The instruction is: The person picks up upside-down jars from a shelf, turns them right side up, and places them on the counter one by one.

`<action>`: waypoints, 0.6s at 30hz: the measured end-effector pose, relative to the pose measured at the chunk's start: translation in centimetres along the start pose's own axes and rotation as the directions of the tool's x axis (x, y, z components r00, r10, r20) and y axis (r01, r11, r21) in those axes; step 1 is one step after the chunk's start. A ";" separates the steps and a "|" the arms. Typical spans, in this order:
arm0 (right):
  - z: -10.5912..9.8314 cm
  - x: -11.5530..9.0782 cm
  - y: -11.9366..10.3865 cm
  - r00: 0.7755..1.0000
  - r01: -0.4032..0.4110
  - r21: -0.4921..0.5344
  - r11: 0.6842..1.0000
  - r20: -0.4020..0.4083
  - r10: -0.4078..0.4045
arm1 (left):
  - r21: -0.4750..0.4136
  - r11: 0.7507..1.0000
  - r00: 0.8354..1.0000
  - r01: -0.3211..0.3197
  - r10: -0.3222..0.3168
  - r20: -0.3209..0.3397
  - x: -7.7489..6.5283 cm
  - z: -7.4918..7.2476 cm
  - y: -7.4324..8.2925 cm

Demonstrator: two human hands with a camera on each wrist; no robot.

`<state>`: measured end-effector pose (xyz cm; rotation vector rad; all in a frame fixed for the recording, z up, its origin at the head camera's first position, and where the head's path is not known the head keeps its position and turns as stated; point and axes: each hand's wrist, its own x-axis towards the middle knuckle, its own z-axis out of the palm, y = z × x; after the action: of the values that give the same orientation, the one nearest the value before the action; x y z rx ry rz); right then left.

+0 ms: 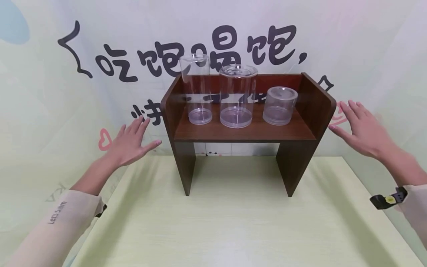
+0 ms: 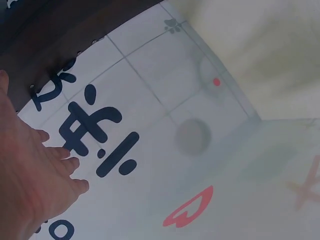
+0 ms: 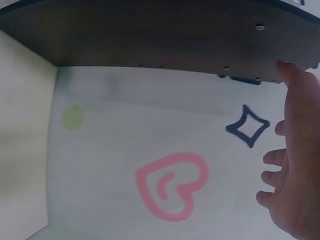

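Observation:
A dark brown wooden shelf stands on the table, with three clear cylindrical containers in a row on its board. The left container is tall and narrow, the middle container is tall and wider, and the right container is short. My left hand hovers left of the shelf, fingers spread and thumb pointing at its side panel. On the other side, my right hand is raised with straight fingers. Its thumb overlaps the dark side panel in the right wrist view; I cannot tell whether they touch. Both hands hold nothing.
The pale table extends in front of the shelf and under its board. Behind hangs a light backdrop with large dark lettering, which also runs along both sides. A dark strap with a yellow spot is on the right wrist.

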<state>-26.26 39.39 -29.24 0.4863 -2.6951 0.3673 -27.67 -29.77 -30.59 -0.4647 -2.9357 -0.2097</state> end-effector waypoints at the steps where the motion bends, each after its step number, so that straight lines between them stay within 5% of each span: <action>1: -0.3 0.3 -0.3 1.000 -0.002 0.002 1.000 0.001 0.002 | -0.004 1.000 1.000 0.004 -0.004 0.001 0.0 -0.3 0.0; 11: -3.7 2.1 -2.5 0.999 0.004 0.041 0.999 -0.035 -0.002 | -0.051 0.994 0.995 0.096 -0.097 -0.026 0.2 -3.6 0.3; 18: -5.3 2.9 -3.9 0.998 0.037 0.069 0.997 -0.048 -0.034 | -0.154 0.987 0.992 0.036 -0.054 -0.114 1.1 -5.5 0.8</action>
<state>-25.64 36.70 -22.63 0.5377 -2.6319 0.4581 -27.68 -29.62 -24.95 -0.3920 -2.8281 -0.4526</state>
